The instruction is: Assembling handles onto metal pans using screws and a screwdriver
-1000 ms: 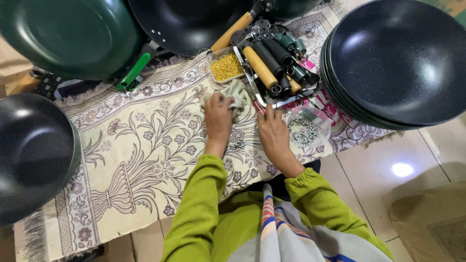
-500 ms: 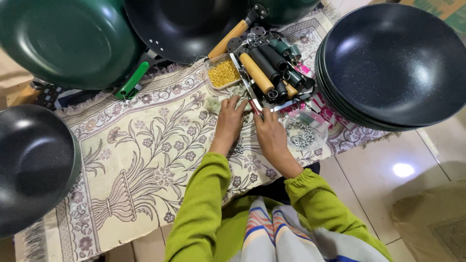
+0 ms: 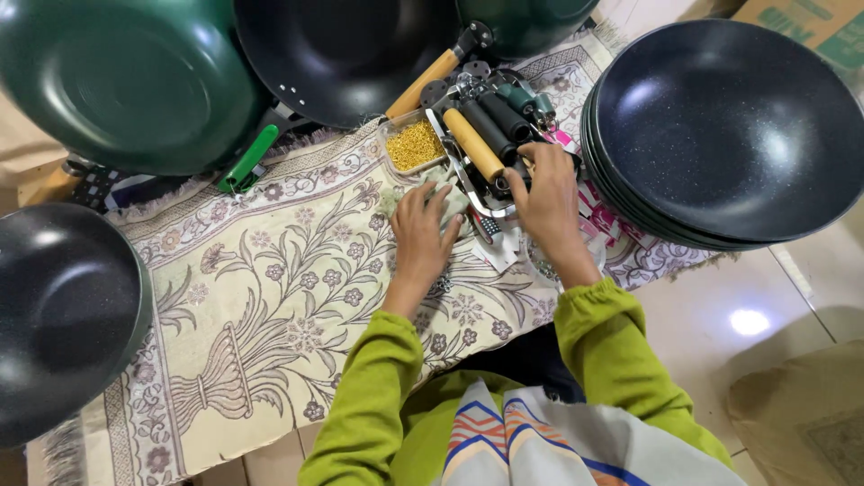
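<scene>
Left hand [image 3: 423, 229]: flat, fingers spread on floral mat [image 3: 270, 306]. Right hand [image 3: 544, 202]: fingers curled among pan handles [image 3: 490, 135]; grip unclear.

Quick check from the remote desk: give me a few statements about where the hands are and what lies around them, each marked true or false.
1. The right hand reaches into the pile of handles. True.
2. The left hand lifts a green pan. False: it rests flat on the patterned cloth.
3. A small tray of gold-coloured bits lies just beyond the left hand. True.
4. The stack of dark pans stands to the person's left. False: it is on their right.
5. Both sleeves are blue. False: they are green.
</scene>
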